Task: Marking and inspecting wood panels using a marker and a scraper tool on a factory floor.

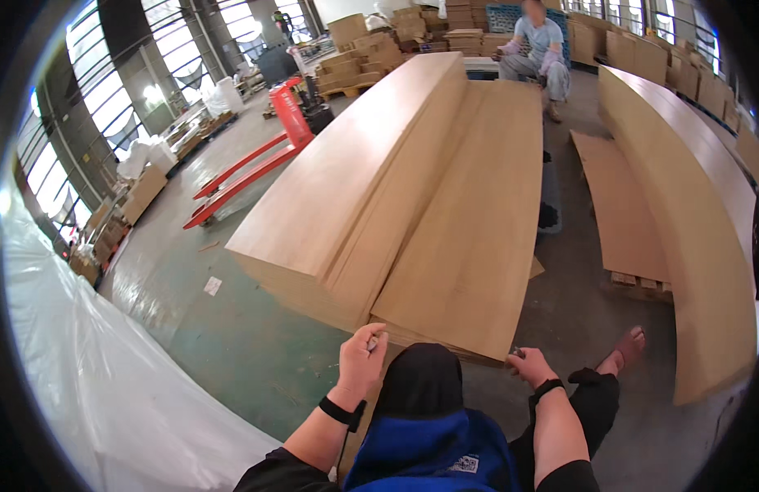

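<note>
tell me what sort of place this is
Probably a factory or warehouse floor: a red two-forked pallet jack, a long stack of pale brown wood-look panels and piled brown cardboard boxes suggest it.

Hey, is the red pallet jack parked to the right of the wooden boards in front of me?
No, the red pallet jack stands to the left of the wooden boards.

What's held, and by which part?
Left hand: small greyish item in its grip. Right hand: small dark item in its grip, by the near-right corner of the flat tan wooden board. Both too small to identify; held part unclear.
</note>
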Available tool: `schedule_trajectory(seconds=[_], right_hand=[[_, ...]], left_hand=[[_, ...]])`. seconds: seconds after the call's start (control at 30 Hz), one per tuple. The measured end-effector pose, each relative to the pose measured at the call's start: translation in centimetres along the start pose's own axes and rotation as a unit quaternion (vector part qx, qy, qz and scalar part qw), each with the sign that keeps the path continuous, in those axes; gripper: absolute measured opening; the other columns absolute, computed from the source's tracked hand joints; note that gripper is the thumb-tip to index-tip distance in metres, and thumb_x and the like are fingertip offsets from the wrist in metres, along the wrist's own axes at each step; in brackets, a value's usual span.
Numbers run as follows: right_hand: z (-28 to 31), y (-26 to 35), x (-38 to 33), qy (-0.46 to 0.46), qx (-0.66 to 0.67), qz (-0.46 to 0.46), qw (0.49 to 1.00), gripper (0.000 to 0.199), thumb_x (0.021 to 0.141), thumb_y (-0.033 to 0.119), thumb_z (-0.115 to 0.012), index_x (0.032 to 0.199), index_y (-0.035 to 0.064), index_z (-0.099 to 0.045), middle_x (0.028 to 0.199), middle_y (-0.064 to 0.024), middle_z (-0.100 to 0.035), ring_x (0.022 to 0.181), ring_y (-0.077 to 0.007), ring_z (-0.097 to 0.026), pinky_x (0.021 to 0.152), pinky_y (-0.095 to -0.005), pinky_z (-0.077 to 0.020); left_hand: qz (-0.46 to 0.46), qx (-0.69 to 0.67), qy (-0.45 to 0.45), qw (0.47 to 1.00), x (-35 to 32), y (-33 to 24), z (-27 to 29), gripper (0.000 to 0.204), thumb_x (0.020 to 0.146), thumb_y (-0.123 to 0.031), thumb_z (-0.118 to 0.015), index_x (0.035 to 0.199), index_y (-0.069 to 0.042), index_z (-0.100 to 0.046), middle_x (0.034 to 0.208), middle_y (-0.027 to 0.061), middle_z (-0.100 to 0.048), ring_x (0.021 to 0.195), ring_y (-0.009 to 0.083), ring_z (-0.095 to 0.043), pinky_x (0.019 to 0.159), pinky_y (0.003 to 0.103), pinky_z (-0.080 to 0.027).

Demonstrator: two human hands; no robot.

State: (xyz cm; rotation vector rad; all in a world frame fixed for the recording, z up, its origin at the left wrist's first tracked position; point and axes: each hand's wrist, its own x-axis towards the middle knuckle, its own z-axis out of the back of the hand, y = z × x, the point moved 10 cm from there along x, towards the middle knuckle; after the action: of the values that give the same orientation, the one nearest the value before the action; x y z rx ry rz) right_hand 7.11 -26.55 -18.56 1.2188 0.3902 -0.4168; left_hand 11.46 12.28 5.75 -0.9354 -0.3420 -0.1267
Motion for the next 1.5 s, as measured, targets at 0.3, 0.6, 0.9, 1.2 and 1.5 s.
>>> schedule_trajectory(seconds=[0.3,0.6,0.9,1.2,1.5], right_hand=[[3.1,1.6,2.2,-0.24,-0.083,0.151,0.955,0.026,0.097,0.02,-0.054,0.098,-0.0032,-0.064,0.093,-0.0204,-0.068,0.089,-0.0342,-0.065,0.081,-0.0424,-0.0495],[3.2,5.6,0.2,-0.296,-0.019,0.22,0.929,0.019,0.096,0.01,-0.051,0.108,-0.0039,-0.058,0.096,-0.0233,-0.064,0.088,-0.035,-0.063,0.079,-0.0365,-0.0489],[2.7,7.3,-0.1,-0.342,-0.168,0.207,0.901,0.027,0.096,0.019,-0.053,0.112,-0.0006,-0.062,0.126,-0.0254,-0.06,0.112,-0.0435,-0.058,0.093,-0.0457,-0.0487],[1.8,6.5,1.1,-0.247,-0.161,0.144,0.945,0.027,0.096,0.02,-0.053,0.115,0.0039,-0.062,0.142,-0.0294,-0.047,0.123,-0.0438,-0.053,0.099,-0.0471,-0.0476],[1.1,7.4,0.8,-0.266,-0.175,0.157,0.935,0.025,0.096,0.022,-0.052,0.114,0.0078,-0.063,0.142,-0.0278,-0.048,0.116,-0.0422,-0.058,0.096,-0.0482,-0.0496]], left_hand=[[-0.11,0.193,0.163,0.961,0.3,7.8,-8.9,0.028,0.09,-0.016,-0.059,0.115,-0.008,-0.065,0.114,0.0159,-0.067,0.107,0.0366,-0.062,0.089,0.046,-0.051],[-0.2,0.229,0.254,0.918,-1.2,9.6,-16.3,0.041,0.087,-0.014,-0.061,0.127,-0.005,-0.058,0.14,0.0145,-0.054,0.132,0.0348,-0.05,0.105,0.047,-0.044],[-0.149,0.215,0.281,0.923,0.2,11.3,-17.9,0.045,0.086,-0.015,-0.06,0.13,-0.005,-0.057,0.142,0.0137,-0.054,0.134,0.0335,-0.048,0.105,0.043,-0.045],[-0.105,0.248,0.355,0.895,0.5,13.3,-18.4,0.053,0.085,-0.016,-0.061,0.136,-0.009,-0.051,0.147,0.0096,-0.049,0.134,0.0297,-0.047,0.101,0.042,-0.048],[-0.145,0.267,0.339,0.89,1.0,12.8,-17.5,0.042,0.085,-0.018,-0.061,0.126,-0.012,-0.051,0.138,0.0091,-0.053,0.117,0.0321,-0.058,0.085,0.046,-0.054]])
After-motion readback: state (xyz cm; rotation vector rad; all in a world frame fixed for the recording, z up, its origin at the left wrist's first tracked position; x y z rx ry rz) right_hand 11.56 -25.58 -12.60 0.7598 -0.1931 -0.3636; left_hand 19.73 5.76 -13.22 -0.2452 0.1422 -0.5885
